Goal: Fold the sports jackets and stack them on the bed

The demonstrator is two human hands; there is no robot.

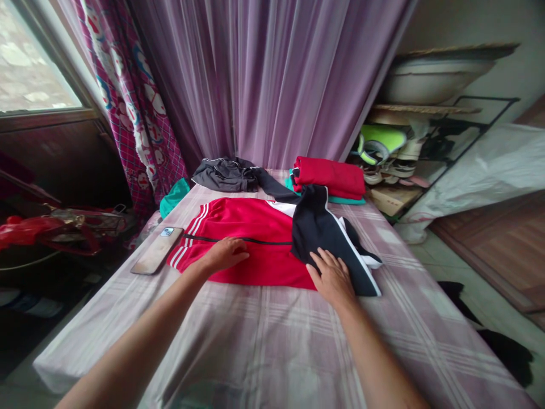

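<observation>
A red zip-up jacket [255, 267] with white stripes at its hem lies flat, its dark zipper running across the middle. One black sleeve [330, 236] with white piping is folded over at the right end. My left hand [225, 254] rests palm down on the red body just below the zipper, fingers loosely stretched and holding nothing. On the lower part of the black sleeve lies my right hand [334, 275], open, with fingers spread. The other dark sleeve [272, 184] extends toward the back.
A smartphone [157, 251] lies left of the jacket's hem. Behind are a crumpled dark garment [225, 174] and folded red clothing [330, 176] over teal cloth. All rest on a checked sheet [272, 335]. Purple curtains [272, 79] hang behind; a shoe rack [451, 156] stands right.
</observation>
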